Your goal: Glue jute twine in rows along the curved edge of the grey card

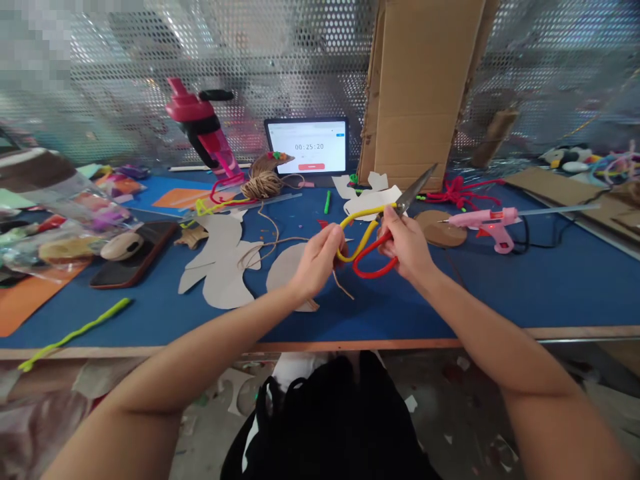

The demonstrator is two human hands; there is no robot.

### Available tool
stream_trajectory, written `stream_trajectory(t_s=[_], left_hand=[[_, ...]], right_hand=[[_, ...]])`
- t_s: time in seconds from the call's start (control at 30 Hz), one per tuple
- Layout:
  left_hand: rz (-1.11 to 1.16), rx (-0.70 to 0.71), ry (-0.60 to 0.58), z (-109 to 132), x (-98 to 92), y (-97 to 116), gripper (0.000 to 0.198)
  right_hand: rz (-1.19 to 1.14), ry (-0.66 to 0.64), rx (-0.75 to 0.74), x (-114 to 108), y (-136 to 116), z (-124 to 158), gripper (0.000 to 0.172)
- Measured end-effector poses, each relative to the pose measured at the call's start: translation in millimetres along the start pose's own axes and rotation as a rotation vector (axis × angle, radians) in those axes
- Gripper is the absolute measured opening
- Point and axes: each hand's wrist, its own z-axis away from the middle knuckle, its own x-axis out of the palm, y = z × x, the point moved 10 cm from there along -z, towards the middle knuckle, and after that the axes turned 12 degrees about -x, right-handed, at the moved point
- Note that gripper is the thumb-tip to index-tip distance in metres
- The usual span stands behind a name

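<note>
**A:** You're working over the middle of the blue surface, yes? Where's the yellow pipe cleaner lying?

**B:** You're holding it between your hands. It's running toward 1 o'clock from your left hand up to the scissors.

**A:** And the red pipe cleaner?

**B:** It's looping just below the yellow one, with its curve sagging toward 6 o'clock. Your right hand is the nearer one, and the loop is running up into it.

**A:** How are your hands closing?

**B:** Your left hand is curling tightly around the yellow strand. Your right hand is gripping the scissors, with the blades pointing toward 1 o'clock. The handles are hidden, and I can't tell whether the yellow strand is sitting between the blades.

**A:** What's lying nearby?

**B:** A pink glue gun is resting at 3 o'clock from your right hand, and cardboard cutouts are lying at 9 o'clock from your left hand.
</note>
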Motion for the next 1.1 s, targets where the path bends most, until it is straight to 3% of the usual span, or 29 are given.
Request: stream_trajectory(t_s=[0.13,0.23,0.4,0.73,0.9,1.1], left_hand=[[-0.204,0.035,-0.138,-16,-7.5,26,0.044],[-0.221,0.087,-0.108,-21,-2.7,34,0.046],[-0.075,0.113,0.02,-17,1.9,17,0.05],[0.252,-0.039,0.197,-3,-1.2,-14,0.052],[0.237,-0.013,0.235,5,-0.1,-15,0.05],[0.089,0.039,0.242,2,-12.2,-8,0.053]], right_hand=[[0.038,-0.144,0.075,12,4,4,0.049],[0.045,-0.154,0.057,15,3,9,0.049],[0.048,-0.092,0.001,10,0,11,0.049],[0.044,-0.098,0.076,14,5,14,0.051],[0.044,-0.069,0.052,9,0,9,0.052],[0.046,-0.032,0.001,3,-8,3,0.051]])
